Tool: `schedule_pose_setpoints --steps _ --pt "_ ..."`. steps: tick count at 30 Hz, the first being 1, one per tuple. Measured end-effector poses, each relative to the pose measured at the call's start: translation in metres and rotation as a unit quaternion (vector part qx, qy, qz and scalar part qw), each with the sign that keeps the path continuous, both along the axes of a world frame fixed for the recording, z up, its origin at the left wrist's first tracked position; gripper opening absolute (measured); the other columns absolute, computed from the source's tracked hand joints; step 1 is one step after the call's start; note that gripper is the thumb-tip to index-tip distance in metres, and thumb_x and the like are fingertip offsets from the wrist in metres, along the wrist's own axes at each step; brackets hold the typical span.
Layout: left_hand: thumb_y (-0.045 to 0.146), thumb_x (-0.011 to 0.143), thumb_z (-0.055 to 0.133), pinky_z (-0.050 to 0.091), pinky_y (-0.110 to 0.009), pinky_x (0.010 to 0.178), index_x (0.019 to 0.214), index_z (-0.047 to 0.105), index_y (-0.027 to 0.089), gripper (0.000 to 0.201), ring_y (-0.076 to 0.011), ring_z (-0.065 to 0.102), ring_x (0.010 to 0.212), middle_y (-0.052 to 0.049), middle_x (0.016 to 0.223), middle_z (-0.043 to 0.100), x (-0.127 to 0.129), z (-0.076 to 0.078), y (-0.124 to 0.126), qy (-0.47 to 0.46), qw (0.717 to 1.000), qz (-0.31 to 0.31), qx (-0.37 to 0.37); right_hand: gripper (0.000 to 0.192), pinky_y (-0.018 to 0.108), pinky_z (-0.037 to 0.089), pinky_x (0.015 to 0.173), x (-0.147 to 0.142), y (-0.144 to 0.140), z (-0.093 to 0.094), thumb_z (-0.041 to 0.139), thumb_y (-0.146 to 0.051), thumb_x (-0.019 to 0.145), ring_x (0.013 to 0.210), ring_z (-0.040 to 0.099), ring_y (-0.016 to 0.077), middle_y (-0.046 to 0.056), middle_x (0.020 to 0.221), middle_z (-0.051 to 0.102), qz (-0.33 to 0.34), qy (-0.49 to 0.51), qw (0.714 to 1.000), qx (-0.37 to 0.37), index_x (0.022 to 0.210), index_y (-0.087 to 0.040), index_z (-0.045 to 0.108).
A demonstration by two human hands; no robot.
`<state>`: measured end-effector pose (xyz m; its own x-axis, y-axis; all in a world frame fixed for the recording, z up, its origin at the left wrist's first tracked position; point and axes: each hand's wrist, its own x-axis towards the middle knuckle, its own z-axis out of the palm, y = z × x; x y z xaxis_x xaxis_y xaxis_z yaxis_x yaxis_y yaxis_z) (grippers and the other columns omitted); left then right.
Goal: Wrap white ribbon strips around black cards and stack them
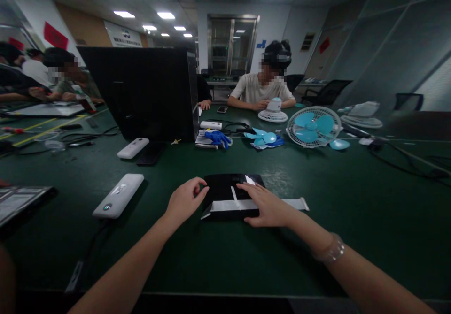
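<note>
Head view shows both bare hands on a flat black box (225, 189) that lies on the green table (352, 239), directly in front of the person. Left hand (185, 201) is at the left edge of the box, with the fingers curled and the tips of thumb and finger pinched at the box's left corner; whether it really grips the edge or only touches it, I cannot tell. Right hand (269, 206) lies flat and open, palm down, pressing on the right near part of the box, over a white strip (298, 203) that crosses the near edge of the box and sticks out to the right of this hand. The right wrist wears a clear bracelet (333, 248). To the left of the left hand, a little apart, lies a white oblong device (118, 195) with a cable going toward the near table edge. Beyond the hands, well apart, stands a large black panel (141, 93), with a second white device (133, 148) before it. Beyond and to the right of the right hand are blue gloves (218, 138), loose blue fan blades (264, 138) and a fan with a white grille (313, 127). Between the hands and the near table edge the green surface is bare, and right of the right hand there is also much open surface. Another person (262, 86) sits at the far side of the table, well away from the box.
</note>
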<state>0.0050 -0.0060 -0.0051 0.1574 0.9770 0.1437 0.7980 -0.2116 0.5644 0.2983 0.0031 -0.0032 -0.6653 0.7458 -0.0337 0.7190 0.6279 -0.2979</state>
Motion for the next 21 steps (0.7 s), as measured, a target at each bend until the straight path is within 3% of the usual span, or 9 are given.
schedule_pose_setpoints --steps 6,12,17,21 --pt "0.046 0.09 0.045 0.035 -0.025 0.054 0.103 0.06 0.024 0.029 -0.0147 0.053 0.064 0.002 0.075 0.056 -0.001 -0.002 0.001 0.004 1.0 -0.001 0.002 0.095 0.05 0.017 0.116 -0.001 -0.005 0.004 0.058 -0.064 0.077 0.138 0.026 0.031 0.011 0.152 0.027 -0.021 -0.033 0.999 0.004 0.151 -0.017 0.023" --pt "0.044 0.089 0.046 0.036 -0.025 0.055 0.103 0.06 0.023 0.029 -0.0147 0.053 0.064 0.002 0.075 0.056 -0.003 -0.002 0.002 0.003 1.0 -0.001 0.001 0.093 0.052 0.014 0.116 0.008 -0.001 -0.004 0.056 -0.064 0.078 0.138 0.027 0.0292 0.009 0.152 0.027 -0.017 -0.035 0.999 0.025 0.152 -0.021 0.02" --pt "0.043 0.089 0.046 0.035 -0.025 0.054 0.103 0.06 0.023 0.028 -0.0143 0.053 0.063 0.002 0.073 0.056 -0.003 0.0 0.002 0.0 1.0 0.001 0.008 0.091 0.054 0.017 0.114 0.034 0.007 -0.007 0.051 -0.065 0.08 0.137 0.03 0.0304 0.011 0.153 0.026 -0.064 -0.067 0.995 0.029 0.152 -0.021 0.018" --pt "0.043 0.089 0.046 0.036 -0.025 0.055 0.104 0.06 0.023 0.029 -0.0144 0.053 0.064 0.001 0.075 0.056 -0.003 0.0 0.002 -0.001 1.0 -0.003 -0.006 0.092 0.051 0.017 0.115 0.07 0.016 -0.005 0.049 -0.068 0.079 0.137 0.03 0.0298 0.01 0.153 0.025 -0.156 -0.106 0.982 0.015 0.152 -0.021 0.02"
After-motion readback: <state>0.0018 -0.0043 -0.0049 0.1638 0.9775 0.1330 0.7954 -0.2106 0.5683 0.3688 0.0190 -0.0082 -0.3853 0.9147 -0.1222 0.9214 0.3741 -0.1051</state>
